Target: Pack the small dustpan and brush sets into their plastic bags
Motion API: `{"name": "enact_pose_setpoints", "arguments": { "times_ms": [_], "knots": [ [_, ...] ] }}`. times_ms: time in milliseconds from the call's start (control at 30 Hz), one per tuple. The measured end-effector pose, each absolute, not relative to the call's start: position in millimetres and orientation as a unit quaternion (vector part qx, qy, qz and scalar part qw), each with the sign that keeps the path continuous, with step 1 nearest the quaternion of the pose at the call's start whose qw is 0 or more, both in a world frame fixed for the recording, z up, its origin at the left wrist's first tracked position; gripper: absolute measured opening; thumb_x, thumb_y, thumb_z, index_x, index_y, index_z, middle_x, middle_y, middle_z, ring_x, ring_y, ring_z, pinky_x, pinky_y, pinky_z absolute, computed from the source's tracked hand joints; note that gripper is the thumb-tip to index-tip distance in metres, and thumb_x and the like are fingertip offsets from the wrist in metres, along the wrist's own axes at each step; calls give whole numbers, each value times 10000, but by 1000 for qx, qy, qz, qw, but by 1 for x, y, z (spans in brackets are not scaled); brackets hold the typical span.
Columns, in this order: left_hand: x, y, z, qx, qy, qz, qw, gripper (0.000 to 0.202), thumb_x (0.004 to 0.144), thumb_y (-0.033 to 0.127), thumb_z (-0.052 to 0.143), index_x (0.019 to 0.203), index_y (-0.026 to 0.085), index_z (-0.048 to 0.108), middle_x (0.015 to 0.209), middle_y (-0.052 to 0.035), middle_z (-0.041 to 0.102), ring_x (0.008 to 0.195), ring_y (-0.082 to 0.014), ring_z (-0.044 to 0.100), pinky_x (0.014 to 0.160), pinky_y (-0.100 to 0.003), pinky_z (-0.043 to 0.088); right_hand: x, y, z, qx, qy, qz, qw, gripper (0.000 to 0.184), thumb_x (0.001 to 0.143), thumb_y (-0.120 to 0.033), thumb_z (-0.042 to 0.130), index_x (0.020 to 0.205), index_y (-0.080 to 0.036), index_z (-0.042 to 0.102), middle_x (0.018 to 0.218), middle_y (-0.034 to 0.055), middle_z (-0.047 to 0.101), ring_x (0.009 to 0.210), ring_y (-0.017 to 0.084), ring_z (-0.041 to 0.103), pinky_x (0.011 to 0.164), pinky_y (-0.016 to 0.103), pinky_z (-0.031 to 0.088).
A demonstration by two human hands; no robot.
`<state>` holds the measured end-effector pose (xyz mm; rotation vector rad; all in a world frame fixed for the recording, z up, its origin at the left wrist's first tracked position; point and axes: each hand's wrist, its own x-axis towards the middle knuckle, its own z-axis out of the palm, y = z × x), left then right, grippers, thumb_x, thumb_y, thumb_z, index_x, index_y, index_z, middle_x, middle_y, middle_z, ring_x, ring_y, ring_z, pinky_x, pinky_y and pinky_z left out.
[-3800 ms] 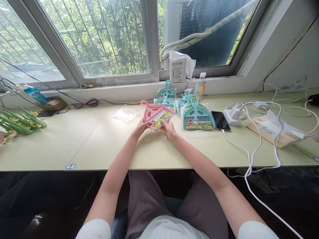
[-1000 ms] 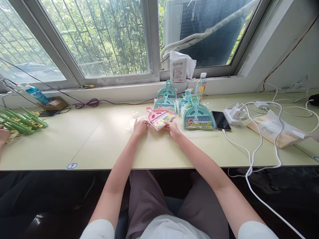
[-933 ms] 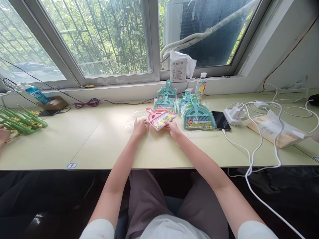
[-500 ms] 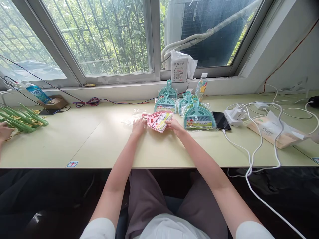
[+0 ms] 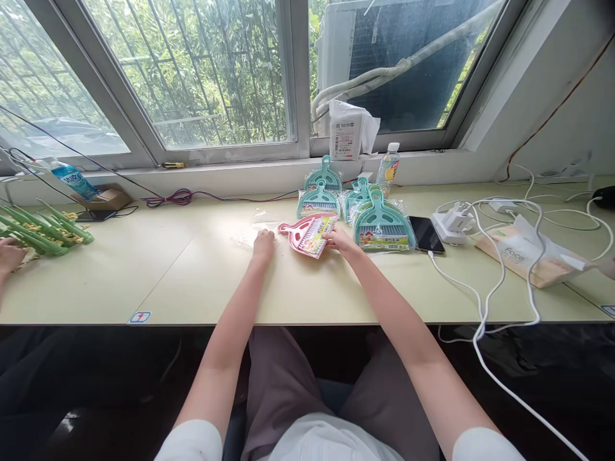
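In my right hand is the right end of a pink mini dustpan and brush set, with a printed card across its bristles. The set's handle points left, toward my left hand. My left hand is closed at the edge of a crumpled clear plastic bag, a little apart from the pink handle. Its fingertips are partly hidden. Behind the pink set and to its right stand several teal dustpan and brush sets in clear wrapping.
At right a black phone, a white power strip, looping white cables and a tissue pack lie on the table. A drink bottle stands behind. Far left, another person's hand touches green stems.
My left hand has left the pink handle and moved slightly left, onto the plastic bag. The pink set has shifted slightly right with my right hand.
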<state>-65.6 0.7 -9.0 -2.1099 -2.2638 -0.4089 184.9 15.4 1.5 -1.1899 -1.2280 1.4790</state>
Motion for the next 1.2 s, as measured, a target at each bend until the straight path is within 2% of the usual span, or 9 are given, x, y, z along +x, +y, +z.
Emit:
{"name": "enact_pose_setpoints", "arguments": {
  "times_ms": [133,233,300,400,600,867,1033,1133,1200],
  "knots": [
    [-66,3,-9,-653,-743,-142,44,368,811,33,389,996,125,693,1096,-186,622,1143,-315,523,966,-441,427,179,10,5,-467,-483,613,416,242,755,-57,621,978,-151,615,848,59,728,653,154,687,630,277,589],
    [-69,5,-12,-645,-739,-187,54,321,809,63,421,937,166,697,1062,-166,633,1154,-326,518,1071,-547,304,175,7,7,-465,-479,619,414,220,741,-49,635,931,-159,620,807,48,725,616,154,679,641,305,592],
    [-71,6,-14,-640,-734,-223,46,324,788,52,433,915,188,698,1034,-147,637,1135,-317,530,1120,-577,213,173,6,9,-463,-473,623,416,220,732,-40,641,916,-160,625,798,45,726,622,160,683,669,328,598],
    [-75,6,-13,-626,-731,-269,44,382,753,12,413,911,205,703,1000,-113,640,1089,-289,551,1143,-561,191,172,4,10,-463,-465,627,420,230,720,-23,644,902,-162,626,779,39,722,657,170,692,696,342,605],
    [-66,0,0,-625,-691,-358,55,445,809,43,364,1055,184,707,1064,-116,624,1085,-270,545,1016,-421,407,161,-4,7,-424,-445,618,491,250,747,-50,633,950,-186,576,878,41,714,713,170,698,701,360,620],
    [-44,-12,14,-712,-589,-372,88,324,894,172,436,1082,220,695,1149,-89,620,1182,-236,510,1119,-395,302,151,-11,4,-371,-490,599,513,261,790,-134,647,1026,-201,560,836,18,713,719,170,698,721,380,624],
    [-31,-27,22,-711,-582,-374,128,375,939,260,414,1289,252,548,1356,-70,533,1322,-225,429,1187,-413,180,151,-10,5,-359,-460,602,545,241,772,-191,706,971,-198,572,920,32,724,822,179,703,762,361,623],
    [-29,-34,28,-585,-662,-433,178,452,935,322,449,1381,258,421,1488,-100,383,1433,-271,276,1195,-512,97,153,-9,7,-351,-442,608,559,219,769,-228,730,930,-193,586,975,45,717,857,184,703,792,362,615],
    [-36,-32,30,-468,-717,-485,181,588,925,374,475,1462,250,269,1529,-142,290,1476,-303,157,1175,-575,97,154,-10,8,-346,-437,607,567,215,770,-242,732,923,-194,588,982,44,716,872,184,701,810,360,608]
  ]
}}
